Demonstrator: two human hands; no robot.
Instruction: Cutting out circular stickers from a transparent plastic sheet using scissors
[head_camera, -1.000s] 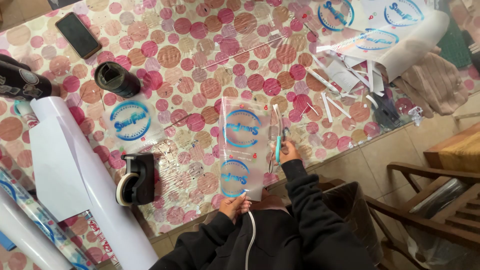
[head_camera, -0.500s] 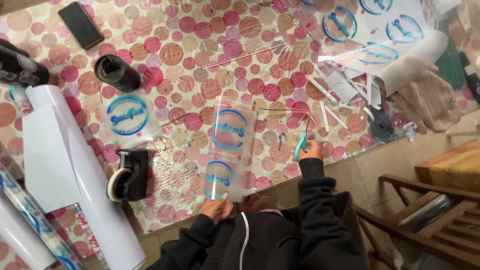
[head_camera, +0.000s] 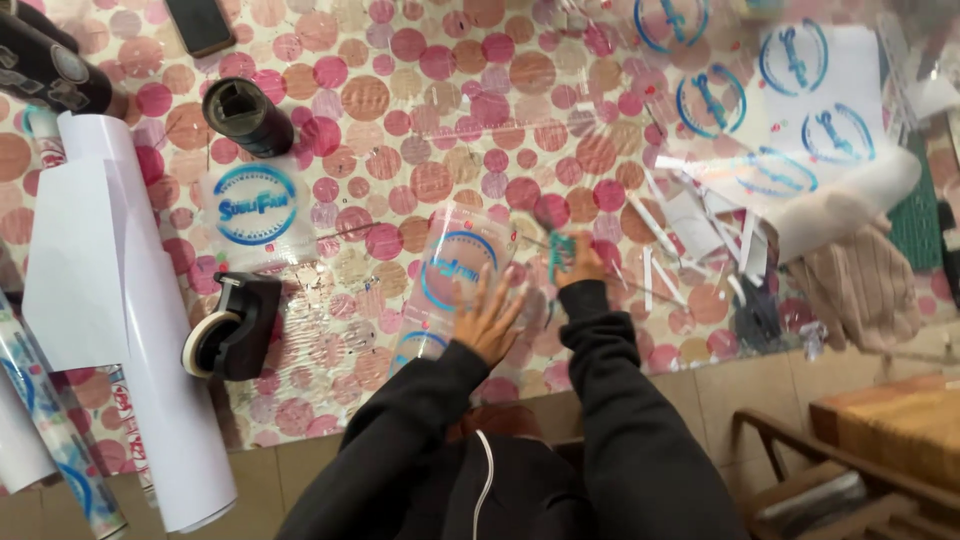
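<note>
Left hand (head_camera: 488, 318) moved up onto clear printed sheet (head_camera: 455, 275), fingers spread flat; right hand (head_camera: 580, 266) grasping teal cutter (head_camera: 560, 256).

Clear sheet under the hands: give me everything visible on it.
The clear sheet is a thin, see-through plastic strip lying flat on the dotted table, running from mid-table toward the near edge. It carries a blue printed ring near its far end and part of another nearer the person. The left hand presses flat on it, fingers spread. The right hand holds teal-handled scissors at its right edge.
</note>
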